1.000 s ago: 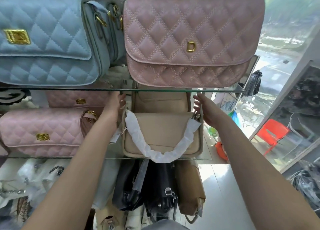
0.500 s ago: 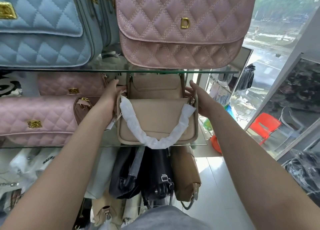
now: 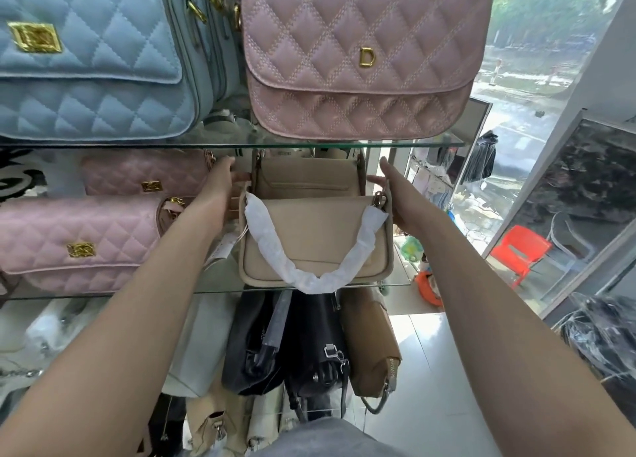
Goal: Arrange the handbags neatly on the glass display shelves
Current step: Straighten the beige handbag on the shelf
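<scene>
Beige handbag (image 3: pixel 316 243) is standing upright near the front edge of the middle glass shelf (image 3: pixel 51 297), its white-wrapped strap (image 3: pixel 309 279) hanging across its face. A second beige handbag (image 3: pixel 306 181) is standing just behind it. The left grip (image 3: pixel 220 184) is touching the rear bag's left end with straight fingers. The right grip (image 3: pixel 395 196) is lying open and flat against the bags' right ends. Pink quilted handbags (image 3: pixel 79 239) are sitting to the left.

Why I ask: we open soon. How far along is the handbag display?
Done: the blue bag and pink D bag stand on the top shelf, two pink bags on the middle shelf. In hand: left hand and right hand flank the beige bags. Left: black bags and a tan bag bunched below look unsorted.
</scene>
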